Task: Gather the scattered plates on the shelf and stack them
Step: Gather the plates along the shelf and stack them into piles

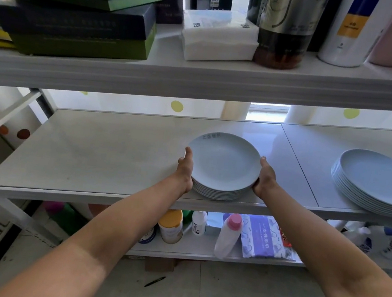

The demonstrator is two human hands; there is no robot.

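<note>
Left hand [186, 169] and right hand [265, 178] clamp the pale-blue round ceramic plate stack [223, 166] at frame centre, fingers curled on rims; uneven lift could slide plates off the white shelf [92, 151] edge.

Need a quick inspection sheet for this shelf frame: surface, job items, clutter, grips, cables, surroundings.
Surface: middle shelf, pale, bare on its left half.
Job's things: centre stack of plates near the front edge; right stack by the right edge, partly out of frame. No loose plates seen.
Clutter: nothing seen on the middle shelf.
Grips: left hand and right hand press the centre stack's opposite sides.
Cables: nothing seen.
Surroundings: top shelf holds boxes, tissue pack, bottles; lower shelf holds a can and bottles; a pen lies on the floor.
</note>
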